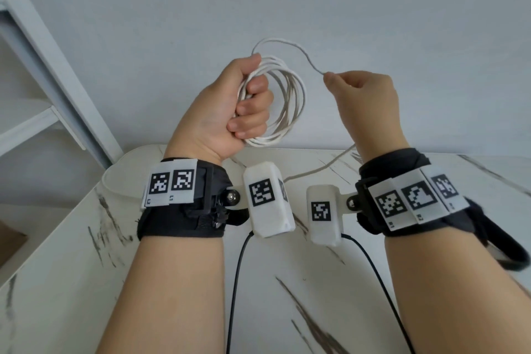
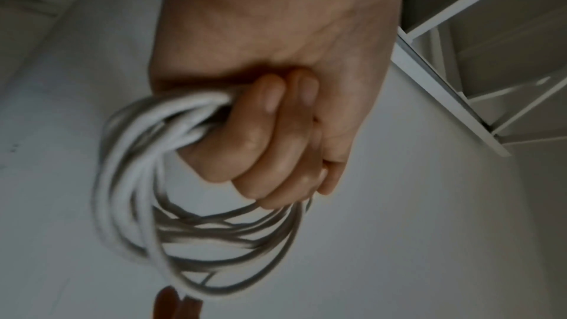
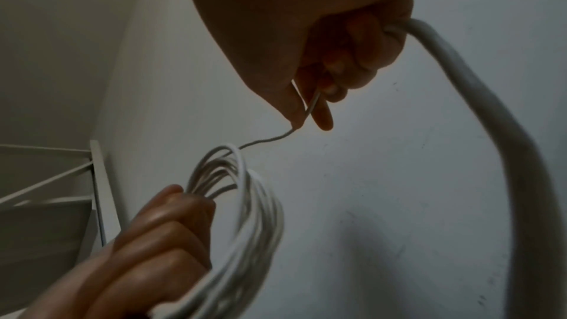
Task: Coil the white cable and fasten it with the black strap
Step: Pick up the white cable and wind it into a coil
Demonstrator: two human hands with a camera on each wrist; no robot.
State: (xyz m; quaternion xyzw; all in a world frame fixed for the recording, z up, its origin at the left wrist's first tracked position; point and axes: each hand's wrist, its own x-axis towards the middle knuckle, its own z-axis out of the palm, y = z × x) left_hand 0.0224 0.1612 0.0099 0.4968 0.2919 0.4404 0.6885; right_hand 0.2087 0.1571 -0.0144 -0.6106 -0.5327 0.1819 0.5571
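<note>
Above the table's far edge my left hand [image 1: 248, 102] makes a fist round a coil of white cable [image 1: 291, 103] with several turns. In the left wrist view the curled fingers [image 2: 270, 135] clamp the coil [image 2: 196, 224], which hangs below them. One loose loop [image 1: 287, 42] arcs from the top of the fist across to my right hand [image 1: 330, 79]. That hand pinches the cable between thumb and forefinger [image 3: 310, 110], and the free length [image 3: 478, 110] leaves it and trails down onto the table [image 1: 324, 167]. No separate black strap can be made out.
A white marble-patterned table [image 1: 86, 267] lies under both forearms, against a plain grey wall. A white shelf frame [image 1: 34, 112] stands at the left. Black camera leads [image 1: 238, 282] hang from the wrist units. A black loop [image 1: 505, 250] hangs off the right wristband.
</note>
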